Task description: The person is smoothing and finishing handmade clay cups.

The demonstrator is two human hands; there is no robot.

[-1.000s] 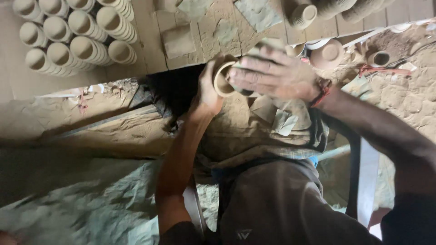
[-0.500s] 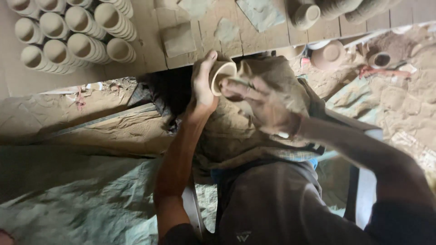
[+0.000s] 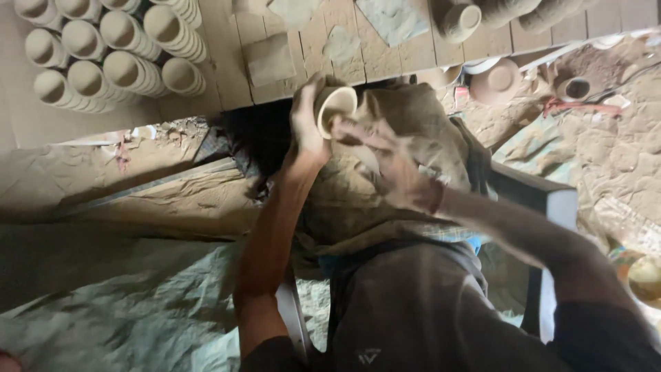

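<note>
My left hand [image 3: 306, 124] grips a small pale clay cup [image 3: 335, 107] by its side, its mouth turned toward me. Just right of the cup, my right hand [image 3: 392, 162] is blurred, fingers spread, fingertips close to the cup's rim; whether they touch it I cannot tell. Both hands are coated in clay. Beneath them a clay-stained brown cloth [image 3: 413, 124] lies over my lap.
Rows of stacked clay cups [image 3: 110, 58] lie on a wooden board [image 3: 289, 55] at upper left. More cups [image 3: 461, 17] and a shallow clay bowl [image 3: 499, 79] sit at upper right. Sandy ground [image 3: 606, 151] spreads to the right, a grey sheet [image 3: 124, 310] at lower left.
My left hand has carried the cup slightly left and up. My right hand has drawn back from over the cup, down and to the right.
</note>
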